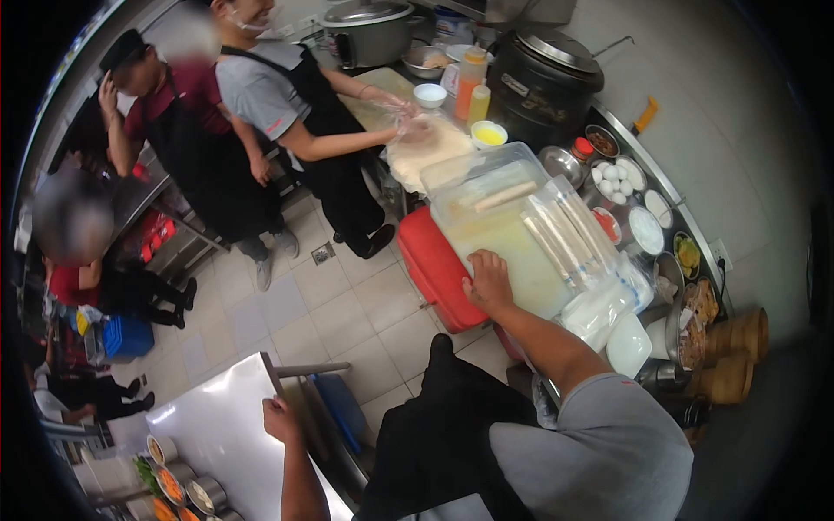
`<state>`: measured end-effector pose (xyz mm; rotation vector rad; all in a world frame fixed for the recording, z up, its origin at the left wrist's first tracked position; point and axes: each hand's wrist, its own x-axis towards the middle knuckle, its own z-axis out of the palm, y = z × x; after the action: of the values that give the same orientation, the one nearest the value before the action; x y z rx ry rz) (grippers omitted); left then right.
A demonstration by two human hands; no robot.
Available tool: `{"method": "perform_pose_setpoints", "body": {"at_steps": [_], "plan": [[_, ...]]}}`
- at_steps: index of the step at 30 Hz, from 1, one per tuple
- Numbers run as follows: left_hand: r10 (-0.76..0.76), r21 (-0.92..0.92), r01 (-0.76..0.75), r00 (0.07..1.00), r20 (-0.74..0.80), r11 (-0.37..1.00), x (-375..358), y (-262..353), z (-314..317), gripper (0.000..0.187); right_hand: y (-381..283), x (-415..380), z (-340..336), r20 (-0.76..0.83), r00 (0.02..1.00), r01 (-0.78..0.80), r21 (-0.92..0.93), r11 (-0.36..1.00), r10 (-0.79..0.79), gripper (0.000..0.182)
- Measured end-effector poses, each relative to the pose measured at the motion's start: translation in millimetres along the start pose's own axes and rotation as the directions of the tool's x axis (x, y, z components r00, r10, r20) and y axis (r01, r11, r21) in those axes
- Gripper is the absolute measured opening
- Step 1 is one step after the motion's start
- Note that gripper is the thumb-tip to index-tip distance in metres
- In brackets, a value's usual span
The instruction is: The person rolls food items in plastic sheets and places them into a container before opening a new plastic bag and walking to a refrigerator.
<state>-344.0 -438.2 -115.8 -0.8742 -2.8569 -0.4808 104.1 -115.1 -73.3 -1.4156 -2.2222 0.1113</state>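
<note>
My right hand (pixel 489 280) rests with spread fingers on the near edge of the pale cutting board (pixel 534 286). On that board stands a clear plastic tub (pixel 452 187) with one pale roll (pixel 506 196) in it. Several long rolls in clear plastic wrap (pixel 569 234) lie beside the tub, to the right of my hand. My left hand (pixel 280 421), fingers curled in and nothing visible in them, is at the edge of the steel table (pixel 234 408).
A co-worker in plastic gloves (pixel 408 122) handles a pale dough sheet (pixel 430 152) at the far counter; another person (pixel 187 130) stands beside them. A red bin (pixel 439 273) sits below the board. Eggs (pixel 613 181), bowls and a black soup warmer (pixel 547 82) line the wall.
</note>
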Motion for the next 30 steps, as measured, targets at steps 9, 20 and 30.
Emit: {"method": "perform_pose_setpoints", "body": {"at_steps": [9, 20, 30], "plan": [[0.089, 0.055, -0.094, 0.993, 0.079, 0.994, 5, -14, 9, 0.033, 7, -5, -14, 0.026, 0.996, -0.092, 0.149, 0.985, 0.089, 0.042], [0.370, -0.134, -0.371, 0.928, -0.036, 0.919, 49, 38, 31, 0.035, 62, -20, -74, -0.416, 0.858, -0.124, 0.400, 0.908, 0.300, 0.013], [0.838, -0.757, -0.415, 0.448, 0.312, 0.504, 35, 298, 75, 0.028, 333, -103, -225, -0.481, 0.676, -0.653, -0.038, 0.757, 0.559, 0.013]]}}
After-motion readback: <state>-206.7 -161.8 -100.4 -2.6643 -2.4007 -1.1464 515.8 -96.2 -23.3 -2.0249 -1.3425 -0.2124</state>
